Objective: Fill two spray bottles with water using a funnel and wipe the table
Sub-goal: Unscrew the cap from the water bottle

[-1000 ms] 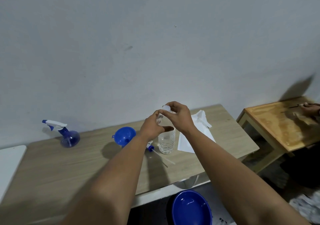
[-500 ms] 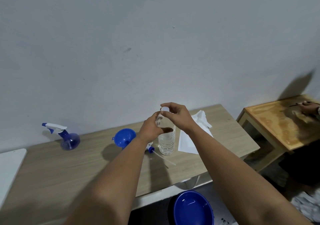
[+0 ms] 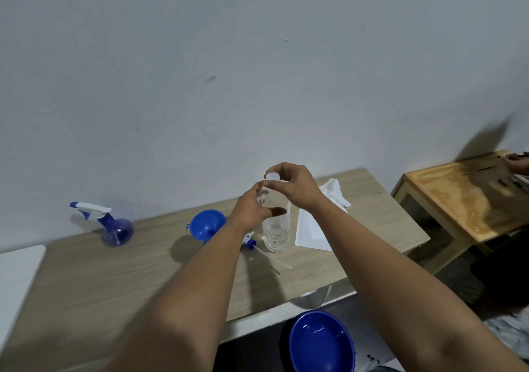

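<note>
Near the table's (image 3: 86, 274) far edge, the left hand (image 3: 249, 214) grips a water bottle (image 3: 277, 232) while the right hand (image 3: 294, 184) pinches its cap (image 3: 272, 176), apparently unscrewing; bracing upright avoids spills.

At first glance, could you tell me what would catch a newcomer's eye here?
Mid-table, the left hand steadies a clear water bottle while the right hand pinches its white cap. A blue funnel sits just left of them, and a blue spray bottle stands by the wall at far left.
</note>
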`<state>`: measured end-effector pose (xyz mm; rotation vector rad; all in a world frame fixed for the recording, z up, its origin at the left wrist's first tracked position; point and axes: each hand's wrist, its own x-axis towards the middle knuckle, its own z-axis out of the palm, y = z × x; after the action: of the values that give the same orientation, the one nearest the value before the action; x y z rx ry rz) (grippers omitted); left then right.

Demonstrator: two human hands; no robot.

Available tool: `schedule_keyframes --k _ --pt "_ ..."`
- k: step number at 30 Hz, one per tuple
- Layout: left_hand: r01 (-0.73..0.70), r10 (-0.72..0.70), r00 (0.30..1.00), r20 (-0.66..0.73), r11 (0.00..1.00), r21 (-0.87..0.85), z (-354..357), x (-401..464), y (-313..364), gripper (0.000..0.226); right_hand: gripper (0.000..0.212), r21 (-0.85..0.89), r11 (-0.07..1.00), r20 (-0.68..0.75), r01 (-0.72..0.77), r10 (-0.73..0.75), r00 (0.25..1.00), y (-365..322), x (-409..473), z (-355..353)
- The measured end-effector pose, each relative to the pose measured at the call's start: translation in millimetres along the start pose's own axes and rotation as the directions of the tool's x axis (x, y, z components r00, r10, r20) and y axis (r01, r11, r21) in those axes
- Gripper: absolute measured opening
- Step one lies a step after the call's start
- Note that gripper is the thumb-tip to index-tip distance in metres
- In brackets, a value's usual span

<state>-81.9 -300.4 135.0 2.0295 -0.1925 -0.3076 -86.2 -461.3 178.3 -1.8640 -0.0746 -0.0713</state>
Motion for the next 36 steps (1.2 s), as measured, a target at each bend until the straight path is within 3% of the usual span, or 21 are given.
schedule_keyframes --k 4,8,11,15,18,20,23,30,32,36 --pt "-0.011 0.011 1.000 0.006 1.000 0.022 -0.1 1.5 1.7 0.092 0.025 0.117 0.993 -0.114 -0.001 0.015 0.993 -13.8 2.7 -6.0" --pt "-0.016 0.016 1.000 -0.010 1.000 -0.007 0.7 0.4 0.1 0.090 0.025 0.327 0.942 -0.194 -0.080 0.150 0.969 -15.7 -0.4 -22.4" --pt "-0.015 0.015 1.000 -0.010 1.000 -0.013 0.0 -0.7 -0.2 0.092 0.022 0.381 0.913 -0.286 -0.149 0.269 0.920 13.0 -13.4 -30.2" --pt "-0.020 0.020 1.000 -0.008 1.000 -0.020 0.3 -2.7 0.1 0.089 0.028 0.078 0.920 -0.377 -0.385 0.385 0.843 88.9 -42.7 -28.4" --pt "-0.022 0.022 1.000 -0.011 1.000 -0.020 1.9 -1.0 0.9 0.086 0.030 -0.087 0.808 -0.335 -0.583 0.528 0.780 145.3 -64.9 -16.1" --pt "-0.026 0.025 1.000 -0.012 0.999 -0.027 2.7 -1.2 -0.6 0.088 0.030 -0.188 0.749 -0.300 -0.635 0.572 0.763 167.8 -78.7 -5.9" --pt "-0.016 0.016 1.000 -0.011 1.000 -0.021 3.3 0.5 -5.9 0.092 0.028 -0.319 0.712 -0.245 -0.625 0.575 0.780 186.5 -91.4 9.3" --pt "-0.035 0.035 0.999 -0.004 0.999 0.012 1.7 -4.9 2.4 0.105 0.030 -0.333 0.683 -0.280 -0.650 0.587 0.760 176.2 -96.9 16.6" --pt "-0.056 0.057 0.998 -0.019 0.997 0.062 -0.9 -12.1 7.4 0.107 0.029 -0.338 0.726 -0.308 -0.599 0.516 0.799 159.0 -94.7 10.1" --pt "-0.077 0.092 0.994 -0.065 0.974 0.213 -18.4 -29.2 14.4 0.099 0.041 -0.148 0.919 -0.288 -0.366 0.313 0.905 115.5 -80.4 0.2"
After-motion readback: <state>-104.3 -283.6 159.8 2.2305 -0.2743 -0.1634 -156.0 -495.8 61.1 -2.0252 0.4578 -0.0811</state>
